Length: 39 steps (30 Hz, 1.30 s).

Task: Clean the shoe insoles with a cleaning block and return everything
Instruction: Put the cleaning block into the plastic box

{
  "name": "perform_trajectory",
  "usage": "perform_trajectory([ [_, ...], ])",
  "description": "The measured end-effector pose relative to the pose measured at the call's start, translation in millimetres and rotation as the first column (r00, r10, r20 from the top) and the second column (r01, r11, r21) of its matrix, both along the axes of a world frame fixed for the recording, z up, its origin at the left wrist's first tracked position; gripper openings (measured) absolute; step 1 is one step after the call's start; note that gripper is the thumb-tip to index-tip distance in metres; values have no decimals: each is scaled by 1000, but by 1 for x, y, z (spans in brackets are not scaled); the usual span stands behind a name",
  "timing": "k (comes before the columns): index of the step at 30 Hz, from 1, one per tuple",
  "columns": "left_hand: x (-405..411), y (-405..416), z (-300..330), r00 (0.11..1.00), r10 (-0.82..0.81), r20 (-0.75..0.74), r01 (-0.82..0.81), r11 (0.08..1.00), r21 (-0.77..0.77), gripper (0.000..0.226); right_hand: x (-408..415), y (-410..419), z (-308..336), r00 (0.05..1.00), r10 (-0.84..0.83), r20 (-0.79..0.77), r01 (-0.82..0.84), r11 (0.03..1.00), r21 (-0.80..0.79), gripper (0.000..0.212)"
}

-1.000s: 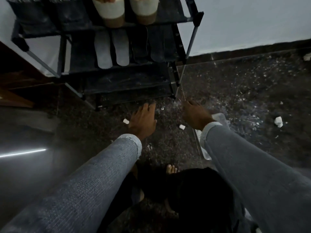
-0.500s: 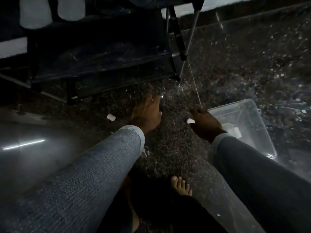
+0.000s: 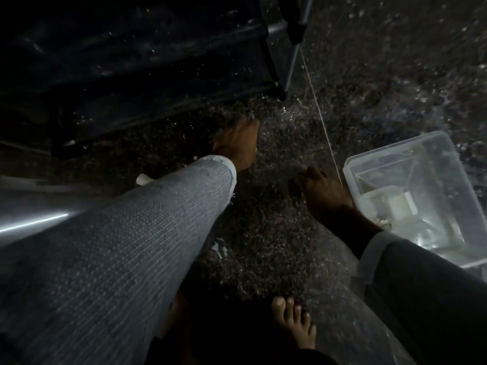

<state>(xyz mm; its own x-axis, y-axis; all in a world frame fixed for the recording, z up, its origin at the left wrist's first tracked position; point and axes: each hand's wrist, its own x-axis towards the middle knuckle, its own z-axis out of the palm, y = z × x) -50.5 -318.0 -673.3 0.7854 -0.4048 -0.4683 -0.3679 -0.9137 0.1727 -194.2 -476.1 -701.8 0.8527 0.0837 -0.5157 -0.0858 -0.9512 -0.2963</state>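
Cleaning block point(image 3: 142, 178) on floor, beside left hand's point(image 3: 237, 143) sleeve

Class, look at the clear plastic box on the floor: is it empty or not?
Not empty. Through the clear plastic box, pale blocks show near its bottom.

Left hand point(image 3: 237, 144) rests on the speckled floor point(image 3: 369, 88) beside the dark rack point(image 3: 131, 61). Right hand point(image 3: 322, 196), fingers curled, lies just beside a clear plastic box point(image 3: 445, 154).
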Motion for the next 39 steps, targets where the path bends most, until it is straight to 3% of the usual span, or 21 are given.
perform_trajectory([
  [6,9,-10,-30,997,-58,-53,60,998,27,52,-10,-5,-4,998,22,60,-20,999,-28,37],
  [14,-23,5,-33,987,-42,156,45,999,-15,22,-24,-4,-10,992,12,128,-11,1000,-13,33],
  [20,-42,8,-29,997,-52,54,53,999,-13,19,-26,-4,4,943,-78,325,54,995,82,32],
  [25,-53,-14,-11,996,-51,69,63,982,-176,12,-14,-38,25,864,-288,413,239,957,167,14],
  [32,-65,-42,7,995,-76,57,89,955,-284,12,-35,-127,43,699,-547,461,568,816,106,28],
  [39,-84,-67,12,1000,0,9,4,928,-374,10,-99,-156,23,748,-600,283,627,779,-5,20],
])
